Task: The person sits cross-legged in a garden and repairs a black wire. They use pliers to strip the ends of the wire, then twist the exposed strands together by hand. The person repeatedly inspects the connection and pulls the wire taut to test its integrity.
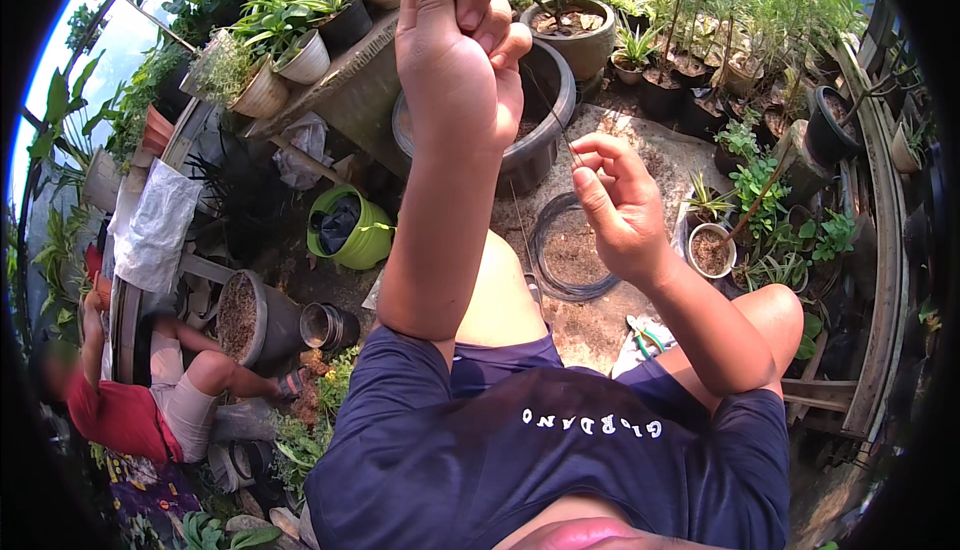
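My left hand (450, 50) is raised high in front of me, its fingers curled shut. A thin dark wire (552, 118) runs from beside that hand down to my right hand (622, 205). Thumb and fingers of the right hand pinch the wire, lower and to the right. What lies inside the left fist is hidden, but the wire meets it at its edge. Between my legs, a coil of dark wire (545, 250) rests on the concrete floor, and a thin strand rises from it. Green-handled pliers (650, 338) lie beside my right leg.
A large dark pot (548, 140) stands just beyond my hands. A lime-green bucket (350, 230) holds black plastic at left. Several potted plants (690, 90) line the far right. Another person in a red top (120, 415) sits at far left near a soil-filled pot (262, 320).
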Action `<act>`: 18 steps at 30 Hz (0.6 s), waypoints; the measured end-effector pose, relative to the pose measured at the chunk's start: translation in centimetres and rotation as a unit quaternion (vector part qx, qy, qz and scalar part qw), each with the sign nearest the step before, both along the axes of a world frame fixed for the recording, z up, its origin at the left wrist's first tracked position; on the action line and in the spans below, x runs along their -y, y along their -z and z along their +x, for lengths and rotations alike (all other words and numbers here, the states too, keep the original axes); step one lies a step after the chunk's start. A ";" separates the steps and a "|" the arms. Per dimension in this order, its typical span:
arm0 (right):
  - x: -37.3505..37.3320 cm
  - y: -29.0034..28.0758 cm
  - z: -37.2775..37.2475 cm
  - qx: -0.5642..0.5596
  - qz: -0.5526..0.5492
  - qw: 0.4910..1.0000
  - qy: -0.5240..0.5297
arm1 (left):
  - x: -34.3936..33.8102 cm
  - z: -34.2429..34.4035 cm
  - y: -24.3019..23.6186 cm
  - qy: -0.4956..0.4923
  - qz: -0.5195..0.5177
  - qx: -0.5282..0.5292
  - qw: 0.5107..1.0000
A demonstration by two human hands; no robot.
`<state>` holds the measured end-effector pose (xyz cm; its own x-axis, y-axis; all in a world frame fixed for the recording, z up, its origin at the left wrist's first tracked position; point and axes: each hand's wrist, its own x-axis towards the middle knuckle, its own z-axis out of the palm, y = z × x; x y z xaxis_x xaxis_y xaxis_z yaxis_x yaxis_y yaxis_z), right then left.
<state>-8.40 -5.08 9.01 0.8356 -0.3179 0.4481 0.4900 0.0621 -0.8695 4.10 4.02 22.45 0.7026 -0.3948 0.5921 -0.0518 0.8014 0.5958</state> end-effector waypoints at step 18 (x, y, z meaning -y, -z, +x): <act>0.3 0.1 -2.0 0.037 -0.171 0.978 0.114 | -5.4 1.3 -2.5 -0.112 -0.095 0.058 0.988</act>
<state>-10.38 -5.35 8.94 0.7214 -0.3132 0.6176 0.5198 -0.3443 -0.7818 5.42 9.42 24.93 0.6830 -0.1122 0.7217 -0.2989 0.8586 0.4164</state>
